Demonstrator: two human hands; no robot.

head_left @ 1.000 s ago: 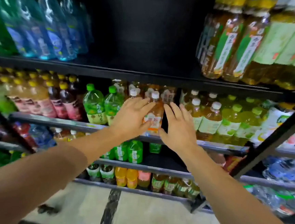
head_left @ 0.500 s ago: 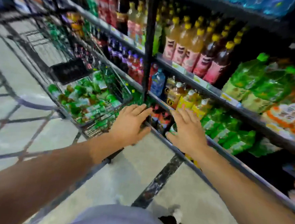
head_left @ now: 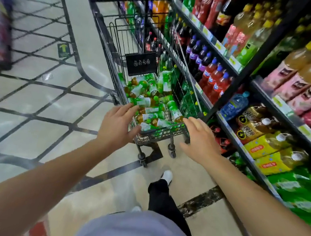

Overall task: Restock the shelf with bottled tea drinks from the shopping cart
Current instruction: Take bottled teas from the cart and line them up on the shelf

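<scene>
A black wire shopping cart [head_left: 108, 44] stands in the aisle right in front of me, its basket holding several green-labelled tea bottles [head_left: 153, 102] lying in a heap. My left hand [head_left: 117, 124] hovers at the cart's near left corner, fingers spread and holding nothing. My right hand [head_left: 199, 135] is at the near right corner, just over the rim, also spread and holding nothing. The drinks shelf [head_left: 265, 101] runs along the right side of the cart.
The shelves hold cola and purple and red soda bottles [head_left: 213, 79], yellow-capped tea with pink labels [head_left: 303, 74], and yellow packs [head_left: 268, 148] lower down. Tiled floor [head_left: 39, 107] lies open to the left. My foot [head_left: 167, 176] is just behind the cart's wheels.
My view swung left and down from the shelf to the cart. Both hands left the shelf front and now reach over the cart's near end, holding nothing.
</scene>
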